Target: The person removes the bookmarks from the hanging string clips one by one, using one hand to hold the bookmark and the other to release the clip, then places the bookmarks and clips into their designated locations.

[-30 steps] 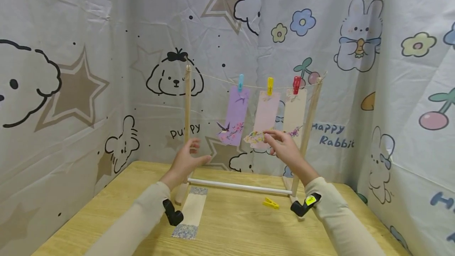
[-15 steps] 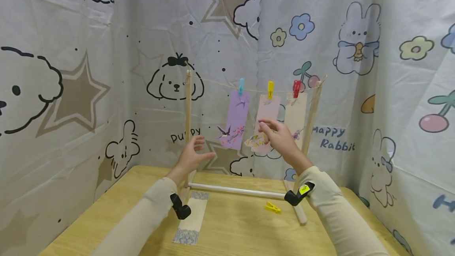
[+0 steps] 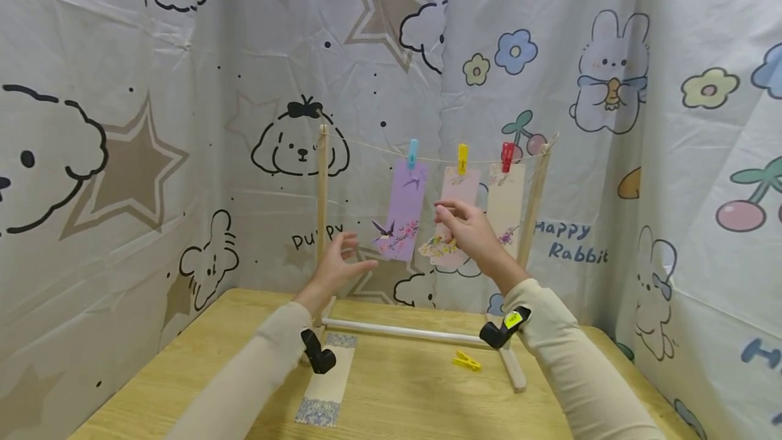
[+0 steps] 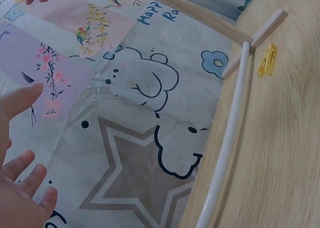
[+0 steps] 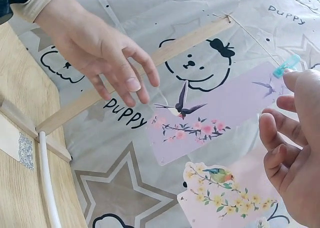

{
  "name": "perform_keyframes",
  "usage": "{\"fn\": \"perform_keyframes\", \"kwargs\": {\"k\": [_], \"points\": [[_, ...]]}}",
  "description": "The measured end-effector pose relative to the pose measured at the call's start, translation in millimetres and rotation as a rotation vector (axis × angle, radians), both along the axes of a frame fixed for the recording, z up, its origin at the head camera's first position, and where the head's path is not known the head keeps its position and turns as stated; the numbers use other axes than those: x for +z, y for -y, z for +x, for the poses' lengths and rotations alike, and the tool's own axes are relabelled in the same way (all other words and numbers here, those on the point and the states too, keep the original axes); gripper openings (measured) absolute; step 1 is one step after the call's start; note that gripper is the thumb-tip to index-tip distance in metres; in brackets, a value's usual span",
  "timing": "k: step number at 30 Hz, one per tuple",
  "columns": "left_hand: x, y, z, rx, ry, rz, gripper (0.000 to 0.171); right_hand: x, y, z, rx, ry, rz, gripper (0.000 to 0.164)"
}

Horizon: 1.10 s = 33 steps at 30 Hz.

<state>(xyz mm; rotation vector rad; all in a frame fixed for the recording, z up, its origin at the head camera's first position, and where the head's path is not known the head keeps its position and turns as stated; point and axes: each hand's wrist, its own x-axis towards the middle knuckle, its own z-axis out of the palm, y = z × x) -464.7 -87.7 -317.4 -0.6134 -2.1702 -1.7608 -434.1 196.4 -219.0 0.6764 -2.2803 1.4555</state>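
Three paper bookmarks hang from a string between two wooden posts: a purple one under a blue clothespin, a pink one under a yellow clothespin, and a cream one under a red clothespin. My left hand is in the air near the left post, fingers spread, holding nothing. In front of the pink bookmark, my right hand has loosely bent fingers with nothing between them; the right wrist view shows its fingers beside the purple and pink bookmarks.
A cream bookmark with blue patterned ends lies on the wooden table at the left. A loose yellow clothespin lies at the right. The frame's white bar runs low between the wooden feet. Printed curtains surround the table.
My right hand has moved left and slightly up, across the pink bookmark. My left hand has shifted a little right. The head view has tilted slightly upward; bookmarks and clothespins stay put.
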Motion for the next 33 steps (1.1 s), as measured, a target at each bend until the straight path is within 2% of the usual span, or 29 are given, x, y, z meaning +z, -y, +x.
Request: {"fn": "perform_keyframes", "kwargs": {"k": [9,19,25,33], "points": [[5.6,-5.0,-4.6,-0.035,0.040,0.013,0.089,17.5,12.4,-4.6,0.010,-0.070,0.006,0.040],[11.0,-17.0,-10.6,-0.086,0.037,0.021,0.087,42.6,29.9,-11.7,-0.050,-0.189,-0.063,0.042],[7.5,-20.9,-13.6,-0.083,0.048,0.048,0.083,58.1,40.3,-20.1,-0.073,-0.285,-0.110,0.039],[-0.2,-26.4,-14.5,-0.070,0.060,0.096,0.075,73.4,41.8,-25.0,-0.138,-0.283,-0.104,0.041]]}}
